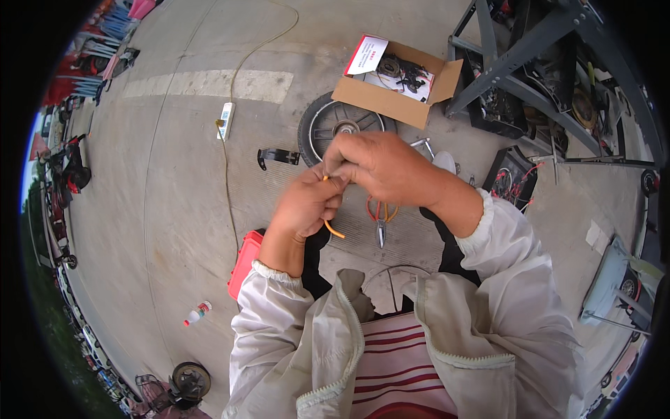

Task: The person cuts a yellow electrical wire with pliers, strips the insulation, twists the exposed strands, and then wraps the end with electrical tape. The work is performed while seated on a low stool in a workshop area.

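Note:
My left hand [303,204] is closed round a short orange wire [335,231], whose lower end sticks out curved below the fingers. A bit of the same orange shows above its grip. Against it, fingertips meeting, my right hand [377,166] is pinched closed near the wire's upper end; what lies between those fingers is hidden. Beneath the hands a cutting tool with red and orange handles [381,232] lies on the ground, its metal tip toward me. Just beyond is a black-tyred wheel [307,130], partly covered by my right hand.
An open cardboard box [380,102] with parts stands past the wheel. A black bracket [278,156], power strip [226,120], red case [246,262] and bottle [197,313] lie leftward. To the right are a black tray of wires [511,174] and a metal rack [516,87].

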A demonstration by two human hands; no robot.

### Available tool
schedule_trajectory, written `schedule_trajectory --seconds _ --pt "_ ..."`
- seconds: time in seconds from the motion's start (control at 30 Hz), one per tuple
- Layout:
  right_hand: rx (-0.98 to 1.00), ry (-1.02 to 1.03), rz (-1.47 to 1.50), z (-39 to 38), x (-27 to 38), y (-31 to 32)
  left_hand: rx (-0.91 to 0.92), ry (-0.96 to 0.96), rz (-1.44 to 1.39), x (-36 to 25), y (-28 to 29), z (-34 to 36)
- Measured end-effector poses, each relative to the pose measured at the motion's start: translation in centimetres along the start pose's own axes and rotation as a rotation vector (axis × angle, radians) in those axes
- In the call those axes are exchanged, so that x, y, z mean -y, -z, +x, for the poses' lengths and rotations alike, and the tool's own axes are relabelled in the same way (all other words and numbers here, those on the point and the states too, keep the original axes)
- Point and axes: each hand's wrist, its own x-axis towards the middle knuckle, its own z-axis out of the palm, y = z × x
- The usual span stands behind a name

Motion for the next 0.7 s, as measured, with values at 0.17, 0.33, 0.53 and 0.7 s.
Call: schedule_trajectory --seconds 0.17,0.33,0.53,0.7 --pt "0.229 -0.050 -0.032 -7.6 4.1 -2.3 -0.010 0.131 0.175 6.7 -2.7 -6.7" --pt "0.344 0.027 -0.078 -14.5 8.9 -3.8 0.060 -0.211 0.402 13.9 -6.3 -12.2" --pt "0.300 0.103 -0.385 -17.7 13.4 0.5 -0.194 -0.238 0.801 16.4 -6.2 -15.6" --pt "-0.247 -0.100 -0.574 -19.0 16.2 6.5 -0.334 -0.326 -0.066 14.4 -6.1 -19.0"
